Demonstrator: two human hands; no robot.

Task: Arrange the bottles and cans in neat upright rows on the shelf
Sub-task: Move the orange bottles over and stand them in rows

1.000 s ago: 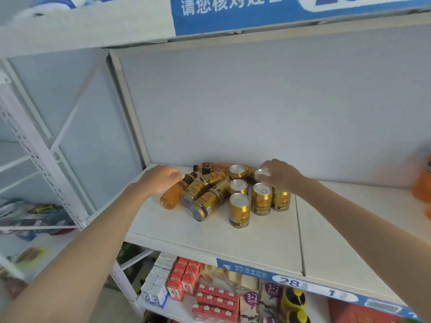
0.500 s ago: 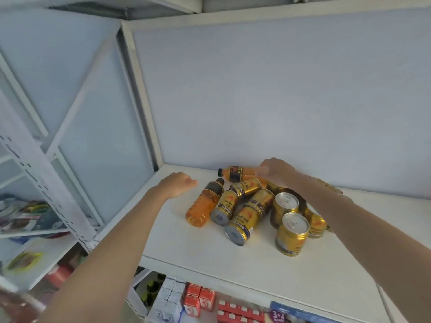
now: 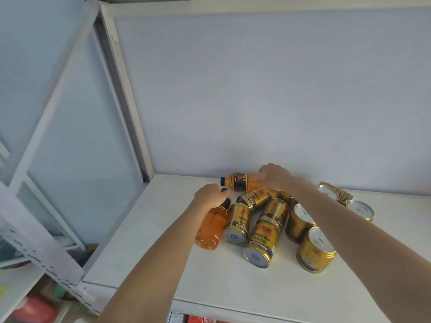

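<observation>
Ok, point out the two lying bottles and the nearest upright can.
Near bottle (image 3: pixel 211 228), head view, on its orange body.
Far bottle (image 3: pixel 240 182), head view, on its dark label.
Upright can (image 3: pixel 314 251), head view, on its gold side wall.

You've got two orange bottles (image 3: pixel 211 227) lying on the shelf (image 3: pixel 163 264), four gold cans tipped over (image 3: pixel 261 243), and at least four cans standing upright (image 3: pixel 314 250); the pile may hide more.

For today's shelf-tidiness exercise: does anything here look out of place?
Yes. Two orange bottles and several gold cans lie on their sides in a heap on the shelf, while a few cans already stand upright.
</observation>
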